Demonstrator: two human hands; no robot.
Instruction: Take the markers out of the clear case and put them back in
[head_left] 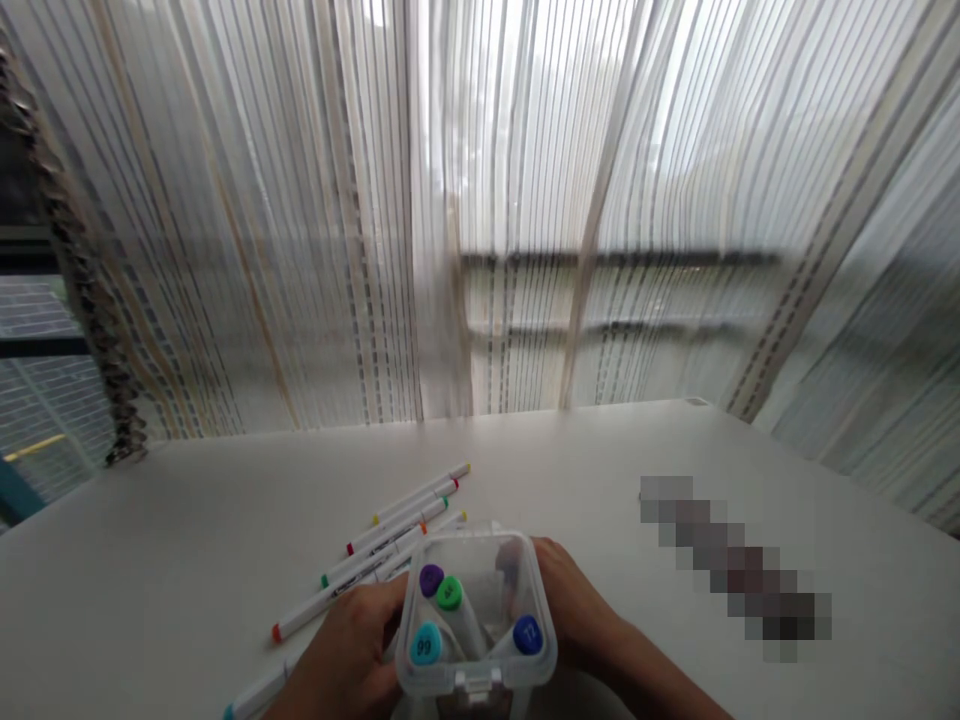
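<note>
A clear plastic marker box [478, 685] stands upright close to me, with its open top facing up. Inside it are a purple-capped marker [431, 579], a green-capped marker [450, 592], a light-blue-capped marker [426, 643] and a dark-blue-capped marker [529, 634]. My left hand [349, 640] is closed against the box's left side, its thumb near the front. My right hand [566, 595] wraps the right side, with fingers showing through the far wall. The fingertips are partly hidden by the box.
On the white table [585, 480], several white markers, among them an orange-tipped marker [315, 610] and a red-tipped marker [405, 518], lie slanted left of the box. A pixelated long item [739, 570] lies at the right. A sheer striped curtain [510, 200] hangs behind the table.
</note>
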